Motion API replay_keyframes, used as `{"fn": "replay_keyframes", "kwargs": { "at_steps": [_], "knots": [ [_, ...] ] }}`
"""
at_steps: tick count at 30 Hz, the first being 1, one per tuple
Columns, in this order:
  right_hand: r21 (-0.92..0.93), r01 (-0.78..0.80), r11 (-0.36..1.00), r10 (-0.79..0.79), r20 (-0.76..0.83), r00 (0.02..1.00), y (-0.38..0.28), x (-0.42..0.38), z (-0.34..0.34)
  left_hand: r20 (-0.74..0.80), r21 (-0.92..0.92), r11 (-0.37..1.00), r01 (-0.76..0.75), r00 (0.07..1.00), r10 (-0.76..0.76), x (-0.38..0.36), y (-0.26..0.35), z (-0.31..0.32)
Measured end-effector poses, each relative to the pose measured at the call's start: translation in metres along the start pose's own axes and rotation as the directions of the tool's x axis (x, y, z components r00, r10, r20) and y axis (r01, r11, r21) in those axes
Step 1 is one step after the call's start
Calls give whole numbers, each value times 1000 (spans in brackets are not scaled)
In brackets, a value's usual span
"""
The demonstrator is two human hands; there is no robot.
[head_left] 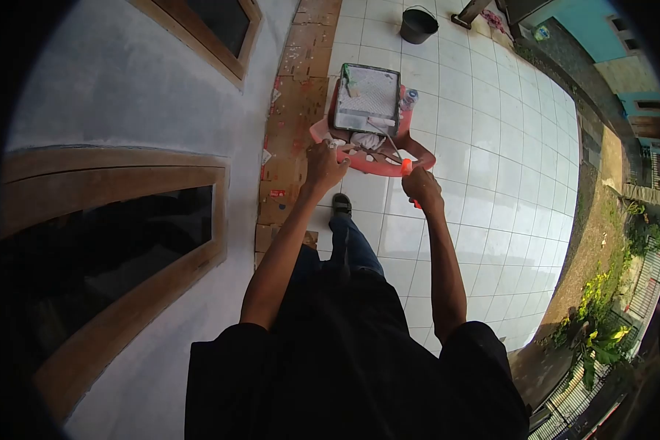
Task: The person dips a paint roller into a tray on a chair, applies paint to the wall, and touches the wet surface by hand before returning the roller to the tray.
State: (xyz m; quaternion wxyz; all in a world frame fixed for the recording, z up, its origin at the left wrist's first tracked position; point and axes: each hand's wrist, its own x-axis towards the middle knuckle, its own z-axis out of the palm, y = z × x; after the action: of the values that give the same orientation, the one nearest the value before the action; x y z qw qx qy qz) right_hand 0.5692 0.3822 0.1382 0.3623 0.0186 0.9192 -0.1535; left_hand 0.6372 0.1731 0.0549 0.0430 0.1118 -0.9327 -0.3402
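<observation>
A red plastic chair (374,168) stands before me with a black paint tray (400,95) on its seat. My left hand (325,168) is closed at the left end of the chair's backrest. My right hand (423,189) grips the orange handle of a paint roller (406,167). The roller's metal rod slants up and left over the backrest, and its head lies at the near end of the tray, among whitish paint. A paintbrush (350,84) with a green handle rests on the tray's left side. A whitish cloth or bag (367,141) lies between tray and backrest.
A black bucket (419,28) stands on the white tiles farther off. Paint-spotted cardboard (293,139) runs along the wall at left, below wood-framed windows (125,187). A clear plastic item (410,97) sits at the chair's right side. Plants (594,330) grow beyond the tiles.
</observation>
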Motion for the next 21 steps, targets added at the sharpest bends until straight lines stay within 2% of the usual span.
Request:
{"fn": "replay_keyframes", "kwargs": {
  "at_steps": [4, 7, 11, 12, 13, 15, 17, 19, 20, 21],
  "knots": [
    [14, 15, 1000, -15, 35, 999, -7, 45, 13, 22, 18, 993, -114, 993, 113, 12, -13, 13],
    [24, -26, 999, 23, 112, 993, -20, 69, 20, 3, 75, 991, -112, 994, 112, 19, -38, 34],
    [-149, 58, 987, -63, -29, 998, -15, 102, 48, 12, 66, 991, -115, 993, 115, 30, -40, 24],
    [-224, 92, 970, -113, -86, 990, -17, 106, 49, 134, 85, 988, -126, 984, 114, 38, -29, 9],
    [-218, 82, 972, -104, -91, 990, -19, 109, 47, 254, 103, 985, -140, 961, 110, 43, -23, 0],
    [-190, 42, 981, -53, -53, 997, -25, 110, 45, 297, 95, 986, -140, 949, 106, 46, -28, 1],
    [-146, 27, 989, -39, -82, 996, -32, 107, 45, 340, 87, 985, -148, 934, 110, 49, -44, 10],
    [-106, 6, 994, -18, -104, 994, -37, 96, 47, 358, 92, 966, -242, 913, 195, 46, -59, 20],
    [-84, 21, 996, -33, -144, 989, -40, 91, 46, 478, 76, 979, -188, 869, 130, 46, -63, 19],
    [-64, 36, 997, -47, -181, 982, -44, 85, 46, 484, 68, 979, -192, 865, 136, 48, -66, 19]
  ]
}}
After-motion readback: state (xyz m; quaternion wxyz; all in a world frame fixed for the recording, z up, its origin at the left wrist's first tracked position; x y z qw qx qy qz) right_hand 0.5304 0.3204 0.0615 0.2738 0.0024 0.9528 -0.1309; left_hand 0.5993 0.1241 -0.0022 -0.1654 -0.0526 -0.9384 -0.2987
